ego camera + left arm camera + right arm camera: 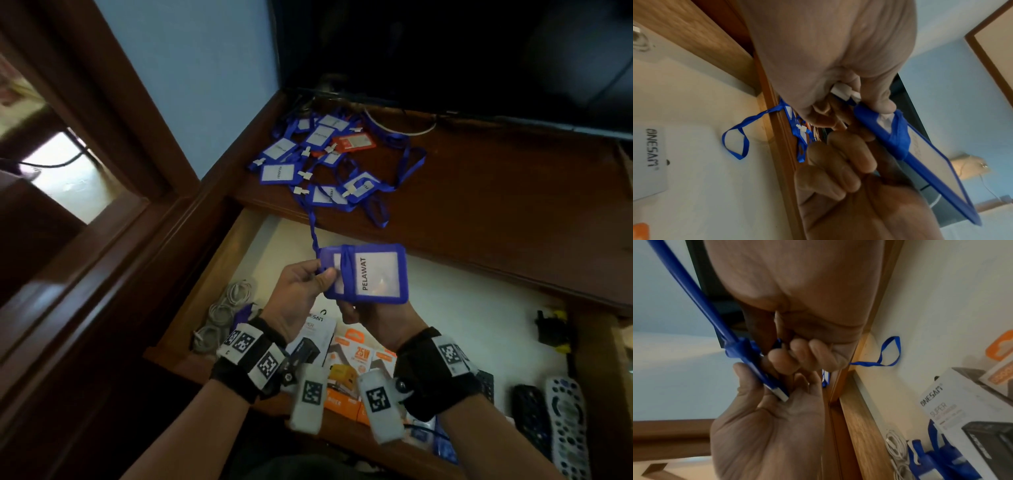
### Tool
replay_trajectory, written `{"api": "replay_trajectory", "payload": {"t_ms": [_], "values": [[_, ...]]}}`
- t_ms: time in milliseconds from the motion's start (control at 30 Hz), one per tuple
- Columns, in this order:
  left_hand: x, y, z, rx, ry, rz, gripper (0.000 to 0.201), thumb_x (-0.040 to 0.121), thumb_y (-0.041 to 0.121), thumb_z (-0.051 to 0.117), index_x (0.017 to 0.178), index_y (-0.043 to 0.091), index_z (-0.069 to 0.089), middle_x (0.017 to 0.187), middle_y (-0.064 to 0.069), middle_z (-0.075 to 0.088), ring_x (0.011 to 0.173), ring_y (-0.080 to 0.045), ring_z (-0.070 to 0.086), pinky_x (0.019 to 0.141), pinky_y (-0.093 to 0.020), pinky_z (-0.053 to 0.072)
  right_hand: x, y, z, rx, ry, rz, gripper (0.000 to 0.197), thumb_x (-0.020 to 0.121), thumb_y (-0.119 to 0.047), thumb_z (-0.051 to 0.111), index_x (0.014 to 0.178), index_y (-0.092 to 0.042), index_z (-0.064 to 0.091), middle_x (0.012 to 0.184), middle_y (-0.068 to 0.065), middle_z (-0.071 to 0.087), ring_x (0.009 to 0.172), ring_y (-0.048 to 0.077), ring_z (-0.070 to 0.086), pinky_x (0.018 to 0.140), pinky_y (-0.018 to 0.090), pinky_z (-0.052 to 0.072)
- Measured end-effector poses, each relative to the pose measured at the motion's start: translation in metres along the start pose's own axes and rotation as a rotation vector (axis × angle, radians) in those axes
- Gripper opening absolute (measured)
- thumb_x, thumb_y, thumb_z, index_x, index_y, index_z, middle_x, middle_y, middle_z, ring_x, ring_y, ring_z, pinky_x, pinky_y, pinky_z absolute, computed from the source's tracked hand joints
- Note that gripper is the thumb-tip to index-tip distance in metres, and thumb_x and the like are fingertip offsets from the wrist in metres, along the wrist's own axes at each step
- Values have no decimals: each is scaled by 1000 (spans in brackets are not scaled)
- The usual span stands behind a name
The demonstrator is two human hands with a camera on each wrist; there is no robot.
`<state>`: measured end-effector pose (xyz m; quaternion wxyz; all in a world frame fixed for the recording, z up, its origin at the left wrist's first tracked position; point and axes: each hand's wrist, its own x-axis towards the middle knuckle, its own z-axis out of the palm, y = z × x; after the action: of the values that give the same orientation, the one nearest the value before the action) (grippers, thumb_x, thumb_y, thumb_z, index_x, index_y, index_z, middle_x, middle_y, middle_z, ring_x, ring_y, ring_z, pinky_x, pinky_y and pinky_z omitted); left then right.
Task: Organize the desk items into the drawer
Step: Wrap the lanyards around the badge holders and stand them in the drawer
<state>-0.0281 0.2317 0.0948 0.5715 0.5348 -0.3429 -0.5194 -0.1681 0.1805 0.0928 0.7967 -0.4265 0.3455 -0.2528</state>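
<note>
Both hands hold a blue badge holder (376,274) marked PELAWAT above the open drawer (462,308). Its blue lanyard (346,270) is wound round the middle, and one strand runs up to the desk. My left hand (323,274) pinches the holder's left edge with the thumb on top (879,97). My right hand (370,318) grips it from below, fingers (797,353) curled behind it. A pile of blue badge holders (318,161) with tangled lanyards and one orange holder (354,143) lies on the desk top (496,205). A lanyard loop (735,142) hangs into the drawer.
The drawer holds coiled white cables (226,308) at the left, charger boxes (352,356) under my wrists, remotes (561,421) at the right and a black and yellow plug (553,329). A dark screen (445,51) stands at the back of the desk.
</note>
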Motion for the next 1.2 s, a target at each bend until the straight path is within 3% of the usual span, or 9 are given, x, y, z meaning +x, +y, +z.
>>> {"api": "replay_trajectory", "payload": {"t_ms": [167,300,467,600,733,800,867,933,1200], "values": [[8,6,-36,-4,49,-36,22,86,21,61,98,4,68,103,-18,70,101,-27,65,89,-35,51,24,3,17,-151,-87,47,26,98,-25,45,86,-6,58,65,11,52,50,13,44,49,25,34],[36,26,-78,70,92,-60,14,83,20,62,86,19,75,95,-9,73,99,-27,66,93,-42,49,58,-4,20,-237,109,127,28,93,-15,41,71,-8,58,55,9,46,49,16,37,47,25,26],[71,44,-135,238,145,-115,10,88,4,60,93,2,69,87,-15,70,81,-19,67,77,-30,52,106,-16,20,-293,305,158,27,86,-11,49,60,-12,58,49,7,43,45,19,31,47,23,20],[99,34,-171,561,-68,-231,6,85,13,69,85,7,72,89,-11,72,85,-22,68,81,-34,52,150,-34,27,-371,385,135,24,91,-19,53,70,-10,59,54,4,50,47,17,38,50,25,25],[121,20,-187,855,-343,-329,36,83,33,72,64,4,62,69,-10,56,67,-19,52,63,-29,38,201,-45,37,-473,386,14,10,91,-17,57,82,-12,57,71,7,53,56,13,44,48,21,36],[127,12,-186,1036,-487,-354,40,84,41,69,68,6,65,64,-4,57,63,-16,51,59,-27,37,226,-40,38,-736,359,-91,9,88,-19,63,93,-14,57,93,11,56,78,16,54,67,23,46],[128,4,-180,1258,-656,-385,41,87,45,64,82,5,69,71,0,61,65,-12,52,59,-24,37,246,-31,36,-1148,349,-132,33,83,-28,69,111,-18,57,119,11,51,111,28,49,94,39,41],[126,-9,-175,1393,-840,-423,44,89,45,62,86,1,68,82,-9,67,70,-18,54,64,-27,39,256,-24,38,-1393,353,-97,60,80,-37,71,132,-24,47,141,8,36,129,35,32,106,48,28],[116,-53,-179,1497,-1098,-416,22,86,29,67,81,8,66,78,-11,62,71,-26,57,64,-32,45,257,6,30,-1630,443,92,96,79,-44,68,152,-28,7,160,-5,4,143,34,7,111,54,20]]}}
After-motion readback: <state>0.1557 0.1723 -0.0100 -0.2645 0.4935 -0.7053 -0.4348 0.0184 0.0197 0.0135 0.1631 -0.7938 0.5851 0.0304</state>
